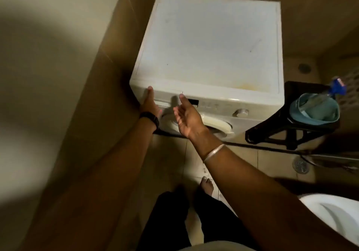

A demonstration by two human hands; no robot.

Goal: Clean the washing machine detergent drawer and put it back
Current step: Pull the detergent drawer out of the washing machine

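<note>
I am looking down on the washer (209, 43) with both arms reaching for its front panel, where the drawer (167, 100) is sitting in the upper left corner, apparently pushed in flush, though its face is dim and partly hidden behind the hands. The left hand (148, 103) is laying straight fingers on the panel's left end, holding nothing, and I am guessing it is bracing or feeling for the drawer's edge. The right hand (187, 115) is hanging wide, palm turned up, fingertips just at the drawer's right edge near the dark display (193, 101), also holding nothing; I am reading that as readying to hook under the drawer lip. Whether the drawer is waiting to be pulled or is already back in, I cannot tell. Room is getting tight on the left, where the wall (108, 60) is running close beside the washer, so any pull should be coming straight toward me over the bare floor (171, 159). On the right a black stool (291, 128) is carrying a teal tub (314, 109) with a spray bottle (334, 87), near the washer's corner, and a toilet (330, 217) is crowding the near right
</note>
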